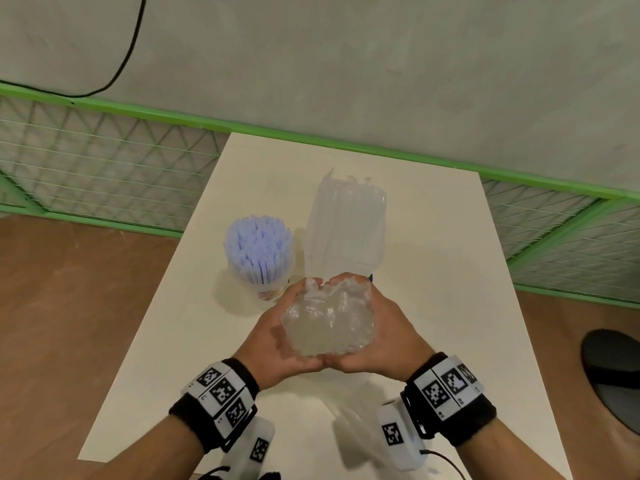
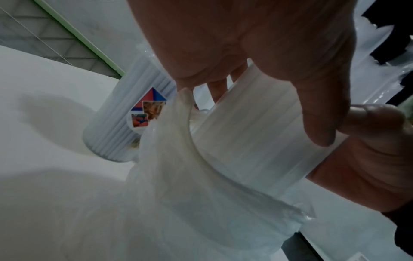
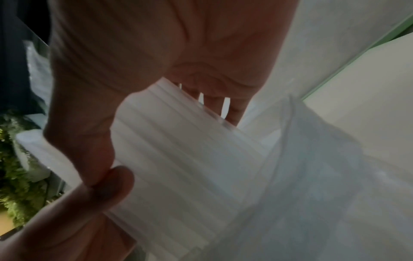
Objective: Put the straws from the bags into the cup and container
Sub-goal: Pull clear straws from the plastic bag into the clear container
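Note:
Both hands hold one thick bundle of clear straws (image 1: pixel 329 320) upright above the white table (image 1: pixel 450 306). My left hand (image 1: pixel 277 336) wraps its left side and my right hand (image 1: pixel 391 336) its right side, thumbs meeting at the near side. A thin clear bag (image 2: pixel 201 203) hangs loosely below the straw bundle (image 2: pixel 257 132); the right wrist view shows the same bag (image 3: pixel 324 176) and bundle (image 3: pixel 178 150). Just beyond the hands, a cup (image 1: pixel 259 289) is packed with pale blue straws (image 1: pixel 258 244). A tall clear container (image 1: pixel 346 230) stands to its right.
A green wire-mesh fence (image 1: pixel 104 161) runs behind and beside the table. Brown floor lies to the left and right. A dark rounded object (image 1: pixel 613 368) sits off the table's right edge. The cup's picture label (image 2: pixel 147 111) faces the left wrist.

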`<state>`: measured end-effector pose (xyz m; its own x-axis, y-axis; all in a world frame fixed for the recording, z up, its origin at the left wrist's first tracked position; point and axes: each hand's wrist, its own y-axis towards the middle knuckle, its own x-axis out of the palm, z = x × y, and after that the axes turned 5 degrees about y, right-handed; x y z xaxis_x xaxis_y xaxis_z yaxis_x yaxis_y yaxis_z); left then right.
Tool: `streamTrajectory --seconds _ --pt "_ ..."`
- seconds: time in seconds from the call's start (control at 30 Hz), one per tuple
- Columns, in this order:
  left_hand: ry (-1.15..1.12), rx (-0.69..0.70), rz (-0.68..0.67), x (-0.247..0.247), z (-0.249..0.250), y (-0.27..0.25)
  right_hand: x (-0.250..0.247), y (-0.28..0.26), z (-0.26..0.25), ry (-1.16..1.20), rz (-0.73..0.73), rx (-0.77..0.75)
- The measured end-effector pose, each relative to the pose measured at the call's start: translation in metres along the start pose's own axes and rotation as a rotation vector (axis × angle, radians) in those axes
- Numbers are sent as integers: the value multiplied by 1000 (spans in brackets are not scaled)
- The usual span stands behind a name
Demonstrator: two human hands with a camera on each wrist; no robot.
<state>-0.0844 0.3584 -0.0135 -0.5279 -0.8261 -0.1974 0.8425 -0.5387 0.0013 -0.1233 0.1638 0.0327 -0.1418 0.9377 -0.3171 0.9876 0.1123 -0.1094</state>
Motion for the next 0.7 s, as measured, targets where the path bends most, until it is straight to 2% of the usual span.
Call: streamTrajectory --seconds 0.17,0.37,0.47,0.7 --pt "-25 -81 52 -2 -8 -3 9 9 -1 16 -80 9" --pt "-74 -142 108 2 -12 -7 4 15 9 -122 -121 37" --pt "-96 -176 131 3 -13 -9 -5 8 11 -132 -75 10" --pt "-117 -238 193 2 -12 -11 -10 -24 14 -188 135 -104"
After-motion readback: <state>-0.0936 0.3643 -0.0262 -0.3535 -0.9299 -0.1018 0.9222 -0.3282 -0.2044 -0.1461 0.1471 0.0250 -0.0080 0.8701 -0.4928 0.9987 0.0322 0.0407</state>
